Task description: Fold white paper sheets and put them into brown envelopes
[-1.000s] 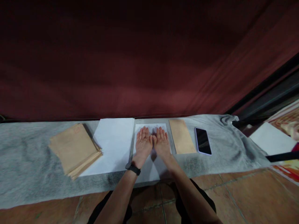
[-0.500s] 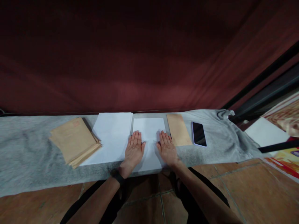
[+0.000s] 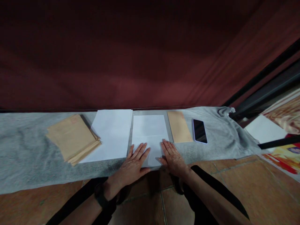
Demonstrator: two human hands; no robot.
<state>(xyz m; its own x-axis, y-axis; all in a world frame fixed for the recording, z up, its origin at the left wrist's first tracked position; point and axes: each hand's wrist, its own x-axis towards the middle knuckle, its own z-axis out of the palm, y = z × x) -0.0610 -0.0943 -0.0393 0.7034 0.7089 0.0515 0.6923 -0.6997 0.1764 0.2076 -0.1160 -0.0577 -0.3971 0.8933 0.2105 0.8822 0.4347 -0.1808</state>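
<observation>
In front of me a sheet of white paper (image 3: pixel 148 125) lies on the grey cloth, with a faint crease across its middle. My left hand (image 3: pixel 136 161) rests on its lower left part, fingers spread and thumb by the near edge. On the lower right edge lies my right hand (image 3: pixel 172 157), palm down with the fingers stretched out. Neither hand grips anything. To the right of the sheet is a single brown envelope (image 3: pixel 180 126). Left of it lies a stack of white paper (image 3: pixel 112 132), its lower left part covered by a pile of brown envelopes (image 3: pixel 72 136).
A phone (image 3: pixel 200 131) with a pale purple case lies right of the single envelope. Grey cloth (image 3: pixel 222 137) covers the narrow surface. Behind it hangs a dark red curtain (image 3: pixel 150 78). Dark bars (image 3: pixel 276 142) and printed sheets (image 3: pixel 286 159) are at the far right.
Both hands have slid down the sheet toward its near edge, still flat. The left fingers have spread and turned to the right. The crease across the paper now shows.
</observation>
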